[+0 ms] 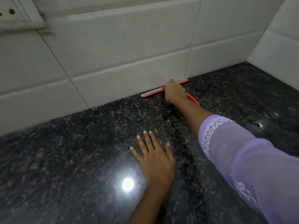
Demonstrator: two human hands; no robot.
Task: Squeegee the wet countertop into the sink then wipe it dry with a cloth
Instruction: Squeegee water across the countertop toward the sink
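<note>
I see dim, flat light. An overhead lamp glares off the countertop (64, 159) near me. Edges smear and bend; the wall socket (14, 15) blurs

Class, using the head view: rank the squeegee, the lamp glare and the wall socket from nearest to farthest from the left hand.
1. Lamp glare: on the countertop, just below-left of the left hand.
2. Squeegee: beyond it, at the wall's foot, gripped by the right hand.
3. Wall socket: top left, on the tiles.
</note>
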